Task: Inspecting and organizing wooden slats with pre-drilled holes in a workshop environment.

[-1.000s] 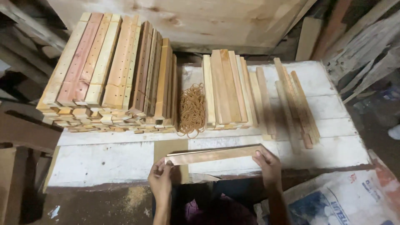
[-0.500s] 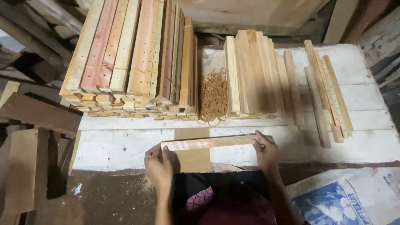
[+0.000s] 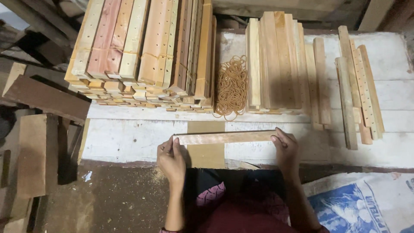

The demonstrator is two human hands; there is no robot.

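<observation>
I hold a short wooden slat (image 3: pixel 226 137) level above the near edge of a white painted table (image 3: pixel 129 140). My left hand (image 3: pixel 171 158) grips its left end and my right hand (image 3: pixel 285 149) grips its right end. Under the slat a brown cardboard-coloured patch (image 3: pixel 206 149) lies on the table. Beyond it sits a heap of tan rubber bands (image 3: pixel 231 86).
A large stack of bundled drilled slats (image 3: pixel 144 56) fills the table's far left. A smaller stack (image 3: pixel 276 60) and several loose slats (image 3: pixel 358 86) lie to the right. Dark planks (image 3: pixel 43 99) stand at the left, a printed white and blue sack (image 3: pixel 366 203) at the lower right.
The view has shifted right and closer to the table. Both hands still hold the slat by its ends at the table's near edge.
</observation>
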